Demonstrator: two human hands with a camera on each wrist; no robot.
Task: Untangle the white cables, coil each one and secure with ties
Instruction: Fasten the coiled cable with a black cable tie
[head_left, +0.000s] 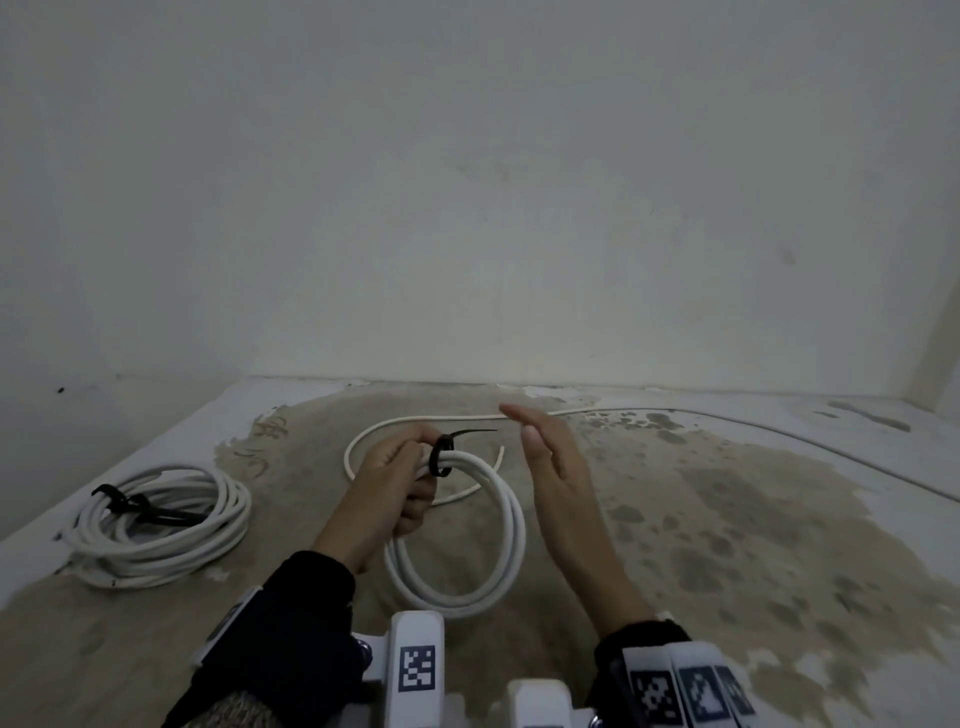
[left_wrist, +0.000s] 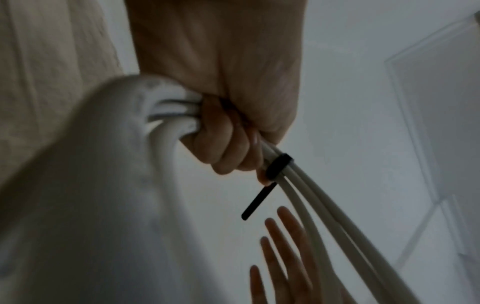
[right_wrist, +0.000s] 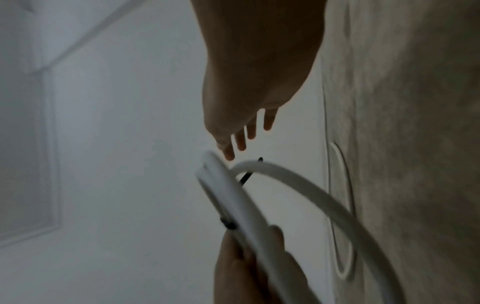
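Clearly the left hand (head_left: 393, 480) grips the small white coil (head_left: 470, 540) beside its black tie (head_left: 441, 457), keeping the loops bunched so the tie stays snug. Nearby, the right hand (head_left: 553, 467) hovers flat-fingered and empty, apart from the tie's tail. A thinner loose cable (head_left: 649, 413) trails behind; the finished coil (head_left: 161, 525) rests left on the tabletop (head_left: 779, 519).

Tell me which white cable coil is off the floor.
The tied coil gripped by the left hand; the other coil lies on the floor at the left, untouched.
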